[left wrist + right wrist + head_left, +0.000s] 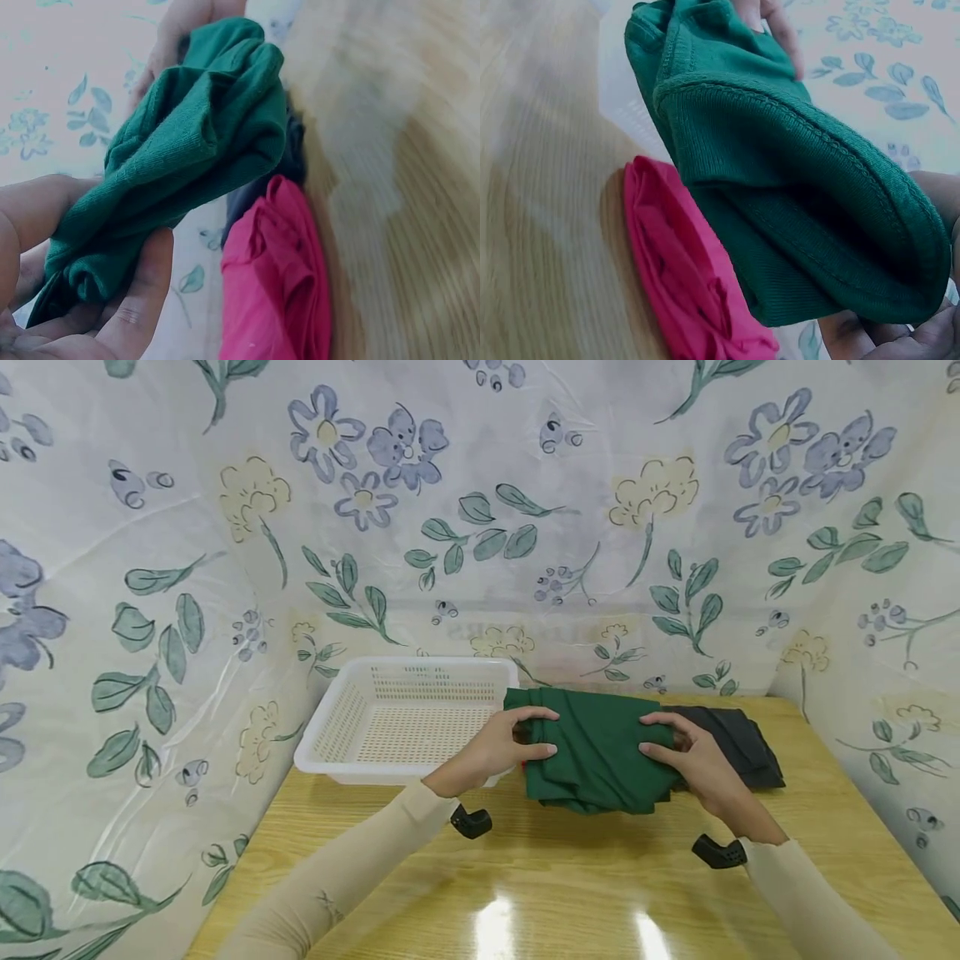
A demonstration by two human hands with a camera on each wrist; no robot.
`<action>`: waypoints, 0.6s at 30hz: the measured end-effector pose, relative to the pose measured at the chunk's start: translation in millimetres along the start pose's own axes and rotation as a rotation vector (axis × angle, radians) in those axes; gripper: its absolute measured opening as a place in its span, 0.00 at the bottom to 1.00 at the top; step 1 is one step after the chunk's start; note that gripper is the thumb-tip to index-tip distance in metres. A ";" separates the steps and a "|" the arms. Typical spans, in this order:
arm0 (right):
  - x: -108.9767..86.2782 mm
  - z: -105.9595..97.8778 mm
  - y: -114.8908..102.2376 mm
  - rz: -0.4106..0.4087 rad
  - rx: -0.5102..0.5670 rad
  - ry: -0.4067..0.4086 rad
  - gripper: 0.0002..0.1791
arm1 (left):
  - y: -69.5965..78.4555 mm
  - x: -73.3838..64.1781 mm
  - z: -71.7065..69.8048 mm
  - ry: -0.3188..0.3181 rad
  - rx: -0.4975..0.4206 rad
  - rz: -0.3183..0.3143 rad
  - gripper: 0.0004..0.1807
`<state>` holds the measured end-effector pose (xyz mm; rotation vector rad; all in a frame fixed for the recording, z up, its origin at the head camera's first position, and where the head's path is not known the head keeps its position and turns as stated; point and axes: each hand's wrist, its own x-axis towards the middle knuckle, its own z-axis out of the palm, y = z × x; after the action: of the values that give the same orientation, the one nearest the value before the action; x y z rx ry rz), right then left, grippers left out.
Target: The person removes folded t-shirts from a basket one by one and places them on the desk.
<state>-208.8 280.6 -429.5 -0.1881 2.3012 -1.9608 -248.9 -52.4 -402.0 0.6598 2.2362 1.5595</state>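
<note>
Both hands hold a folded green garment up off the table, one at each side. My left hand pinches its left end between thumb and fingers. At the opposite end my right hand grips it the same way. A stitched, ribbed edge of the green garment curves round a fold in the right wrist view. Beneath it lies a folded pink garment, almost wholly hidden in the head view. A folded dark garment rests on the table just beyond the right hand.
A white plastic basket with slotted walls stands at the back left, close to the left hand. The wooden table ends at a flower-patterned cloth behind and at the sides.
</note>
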 end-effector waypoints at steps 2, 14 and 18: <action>-2.9 -3.3 4.1 -0.001 0.013 -0.003 0.28 | -1.3 2.7 3.8 -0.012 -0.004 0.004 0.26; -22.5 -18.1 30.9 0.016 -0.032 0.001 0.28 | -13.6 2.3 33.2 -0.042 -0.044 -0.039 0.26; -25.8 -19.9 32.8 0.011 -0.032 -0.003 0.27 | -13.4 0.9 37.9 -0.031 -0.032 -0.050 0.26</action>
<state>-187.4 309.3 -458.6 -0.1812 2.3273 -1.9183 -232.4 -26.1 -427.7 0.6107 2.1837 1.5477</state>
